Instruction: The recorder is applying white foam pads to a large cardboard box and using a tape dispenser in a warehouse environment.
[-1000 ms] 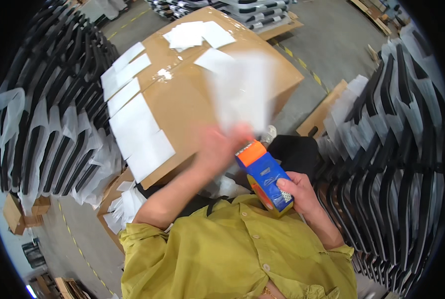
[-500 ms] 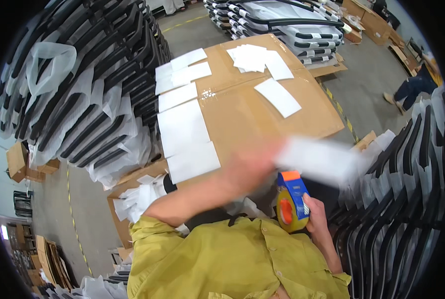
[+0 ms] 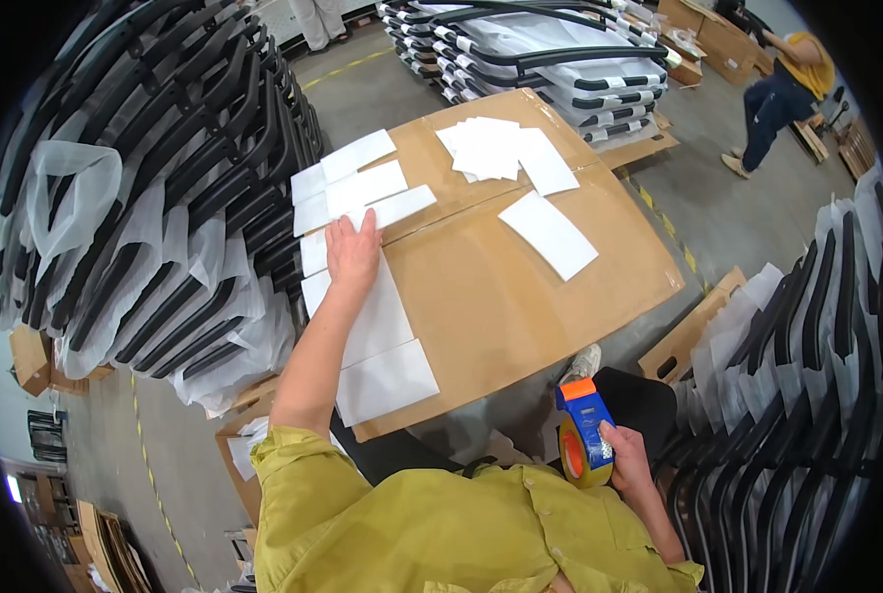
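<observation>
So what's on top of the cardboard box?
White rectangular sheets along the left of the box, the left hand on them; a fanned white pile toward the far edge; another white sheet nearer the person. The box surface under these is hidden.

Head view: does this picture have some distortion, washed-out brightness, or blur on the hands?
In the head view, the floor line at left looks curved; head view, white sheets look nearly washed out; head view, left hand and right hand look fairly sharp.
</observation>
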Motion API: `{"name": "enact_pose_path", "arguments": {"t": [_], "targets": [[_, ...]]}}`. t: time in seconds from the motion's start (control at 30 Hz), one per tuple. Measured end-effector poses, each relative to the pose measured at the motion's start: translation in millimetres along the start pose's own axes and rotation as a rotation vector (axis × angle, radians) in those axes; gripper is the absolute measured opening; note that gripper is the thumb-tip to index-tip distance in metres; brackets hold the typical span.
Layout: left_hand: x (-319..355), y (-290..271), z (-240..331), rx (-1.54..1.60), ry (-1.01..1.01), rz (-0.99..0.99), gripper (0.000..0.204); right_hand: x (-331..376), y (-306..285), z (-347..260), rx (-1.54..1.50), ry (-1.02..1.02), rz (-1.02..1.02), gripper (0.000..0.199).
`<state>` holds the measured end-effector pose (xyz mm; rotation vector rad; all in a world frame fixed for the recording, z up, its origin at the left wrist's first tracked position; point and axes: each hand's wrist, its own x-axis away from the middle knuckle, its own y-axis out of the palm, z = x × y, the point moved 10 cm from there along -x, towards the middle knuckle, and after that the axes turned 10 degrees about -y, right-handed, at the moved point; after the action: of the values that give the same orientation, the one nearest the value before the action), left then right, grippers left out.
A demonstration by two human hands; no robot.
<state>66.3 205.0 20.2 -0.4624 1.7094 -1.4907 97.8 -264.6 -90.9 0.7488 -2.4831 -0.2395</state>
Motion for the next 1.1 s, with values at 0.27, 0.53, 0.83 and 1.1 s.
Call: {"name": "enact_pose_path", "arguments": {"t": [0.27,0.53,0.83,1.1], "targets": [[7,8,-3,-0.048,-0.056,-0.078,0.047,-14,3,9,0.048,0.036,-0.054,0.033],[5,13,0,-0.010,-0.029,-0.043,0.039,-9,4,1,0.011,0.005,-0.022,0.032],[-11,23,-35,0.182,-0.300,-0.174,0.023,0,-16,5,-0.042,-0.009,0.015,0.030],[-16,-23,-30,0.050,-0.190,0.081,0.044,-3,-19,8,-0.016,-0.026,-0.007,0.029]]}}
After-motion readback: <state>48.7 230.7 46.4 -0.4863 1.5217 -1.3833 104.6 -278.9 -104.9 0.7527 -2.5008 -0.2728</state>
